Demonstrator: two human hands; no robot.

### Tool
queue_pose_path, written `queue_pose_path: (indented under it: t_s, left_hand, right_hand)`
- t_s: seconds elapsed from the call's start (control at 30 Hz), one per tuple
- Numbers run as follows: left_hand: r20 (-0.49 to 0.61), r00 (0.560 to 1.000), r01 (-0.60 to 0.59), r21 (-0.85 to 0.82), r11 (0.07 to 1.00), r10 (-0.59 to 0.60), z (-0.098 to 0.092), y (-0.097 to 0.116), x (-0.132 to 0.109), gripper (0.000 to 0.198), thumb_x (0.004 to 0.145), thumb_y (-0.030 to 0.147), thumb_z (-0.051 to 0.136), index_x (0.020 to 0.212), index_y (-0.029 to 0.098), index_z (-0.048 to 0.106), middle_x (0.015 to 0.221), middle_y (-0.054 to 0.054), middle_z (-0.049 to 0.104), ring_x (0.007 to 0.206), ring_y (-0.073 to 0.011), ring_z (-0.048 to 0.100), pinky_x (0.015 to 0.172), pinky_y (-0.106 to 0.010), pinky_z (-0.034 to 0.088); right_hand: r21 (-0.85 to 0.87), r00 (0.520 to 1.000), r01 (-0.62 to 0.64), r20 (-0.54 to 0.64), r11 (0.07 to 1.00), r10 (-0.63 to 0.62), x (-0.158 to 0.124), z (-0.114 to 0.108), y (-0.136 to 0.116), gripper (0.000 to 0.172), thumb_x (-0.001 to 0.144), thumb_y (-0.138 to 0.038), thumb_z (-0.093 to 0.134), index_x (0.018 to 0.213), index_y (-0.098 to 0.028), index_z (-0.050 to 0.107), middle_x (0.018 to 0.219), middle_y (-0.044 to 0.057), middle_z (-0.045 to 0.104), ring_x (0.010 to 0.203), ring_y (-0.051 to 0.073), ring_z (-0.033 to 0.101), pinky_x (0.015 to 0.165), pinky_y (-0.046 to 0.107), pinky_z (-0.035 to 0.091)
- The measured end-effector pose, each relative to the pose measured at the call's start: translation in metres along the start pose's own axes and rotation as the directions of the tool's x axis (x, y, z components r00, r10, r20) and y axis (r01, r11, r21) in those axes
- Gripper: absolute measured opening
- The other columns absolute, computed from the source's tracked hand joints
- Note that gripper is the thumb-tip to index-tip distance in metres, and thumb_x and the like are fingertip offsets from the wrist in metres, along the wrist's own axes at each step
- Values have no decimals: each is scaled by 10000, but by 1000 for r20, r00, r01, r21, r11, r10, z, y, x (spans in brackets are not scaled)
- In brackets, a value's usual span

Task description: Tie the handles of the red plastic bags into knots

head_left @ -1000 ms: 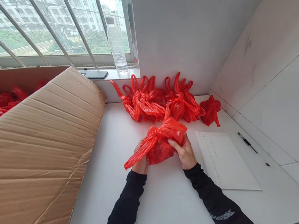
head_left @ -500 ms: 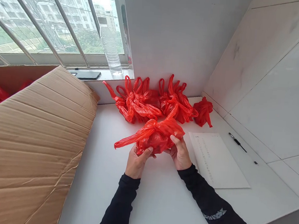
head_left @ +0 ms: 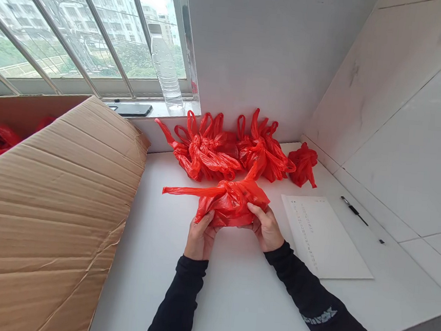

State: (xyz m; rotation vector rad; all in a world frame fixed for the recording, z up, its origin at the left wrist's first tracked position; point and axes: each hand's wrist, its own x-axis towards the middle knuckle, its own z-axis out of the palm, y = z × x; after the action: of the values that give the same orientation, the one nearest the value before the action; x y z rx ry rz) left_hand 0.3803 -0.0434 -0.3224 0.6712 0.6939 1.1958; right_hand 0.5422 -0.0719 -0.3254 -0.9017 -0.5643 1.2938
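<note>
Hands: my left hand [head_left: 199,238], right hand [head_left: 267,230] both clamped on red bag [head_left: 232,203], low over desk [head_left: 232,295], near tied bags [head_left: 222,150] by wall. Risk, I judge: hard pull tears thin plastic; loose handle [head_left: 183,190] slips free.

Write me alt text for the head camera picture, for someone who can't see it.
A person's left hand and right hand grip a knotted red plastic bag at a white table. More tied red bags lie behind it by the wall; a cardboard box stands at the left, a sheet of paper and a pen at the right.
</note>
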Motion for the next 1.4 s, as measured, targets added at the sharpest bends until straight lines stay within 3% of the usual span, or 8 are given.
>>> queue_pose_path:
  t_s: [0.4, 0.6, 0.73, 0.97, 1.07, 1.2, 1.3, 1.4]
  left_hand:
    - [-29, 1000, -8, -89, 996, 5, 0, -2, 2, 359, 807, 302, 735, 1161, 249, 703, 1204, -52, 706, 1170, -288, 619, 937, -383, 553]
    - [166, 985, -50, -6, 999, 51, 11, 3, -6, 599, 725, 262, 809, 1289, 295, 611, 1269, -79, 668, 1175, -319, 613, 945, -423, 539]
    - [73, 996, -55, 1, 998, 55, 12, 2, -6, 563, 705, 185, 814, 1231, 290, 644, 1170, -48, 710, 1150, -301, 632, 945, -418, 552]
    - [-66, 998, -10, -69, 998, 5, 6, 4, -2, 429, 739, 211, 781, 1160, 239, 698, 1172, -42, 733, 1131, -278, 656, 923, -362, 579]
    - [-126, 990, 46, -121, 992, -62, 3, 4, -1, 348, 741, 229, 767, 1086, 220, 723, 1094, -42, 757, 1059, -264, 689, 881, -357, 597]
    - [-106, 992, 54, -125, 991, -68, 3, 3, -1, 297, 764, 245, 750, 1059, 220, 729, 1074, -42, 761, 1040, -259, 696, 872, -354, 600]
    - [-74, 995, 62, -87, 994, -68, 4, 1, -1, 322, 798, 282, 736, 1113, 224, 710, 1137, -50, 744, 1062, -262, 689, 881, -362, 598]
    - [-62, 997, 50, -58, 997, -54, 7, 1, -2, 325, 804, 312, 741, 1115, 228, 699, 1126, -52, 742, 1058, -267, 690, 884, -385, 597]
  right_hand:
    - [-14, 999, -16, 36, 1000, 17, -2, 2, 2, 422, 734, -334, 799, 1119, -234, 658, 1119, 37, 700, 979, 270, 688, 640, 377, 660]
    - [-18, 996, -17, 82, 1000, 18, -4, 0, 4, 459, 729, -295, 816, 1134, -282, 600, 1088, -5, 689, 961, 247, 696, 716, 419, 656]
    - [-84, 991, -18, 130, 996, 29, -5, 3, 1, 508, 755, -335, 793, 1210, -296, 570, 1160, 15, 672, 1032, 261, 674, 745, 422, 647]
    - [-152, 993, 30, 115, 988, -13, -6, 6, 0, 384, 877, -484, 629, 1191, -273, 561, 1208, 54, 623, 1093, 262, 624, 745, 402, 636]
    - [-232, 995, 89, 66, 969, -76, -5, 4, 3, 528, 850, -458, 673, 1297, -288, 451, 1191, 70, 615, 1059, 253, 636, 851, 467, 597]
    - [-493, 930, 328, 18, 806, -367, -5, 1, 3, 785, 788, -353, 740, 1440, -301, 306, 1319, 105, 532, 1207, 266, 555, 1063, 531, 445]
    - [-679, 872, 428, 137, 597, -470, -8, 2, 0, 528, 809, -306, 698, 1303, -296, 514, 1360, 94, 487, 1308, 280, 466, 1131, 532, 367]
    - [-771, 869, 421, 192, 478, -457, -12, 4, -1, 362, 810, -308, 692, 1167, -298, 632, 1350, 90, 476, 1340, 299, 426, 1138, 540, 358]
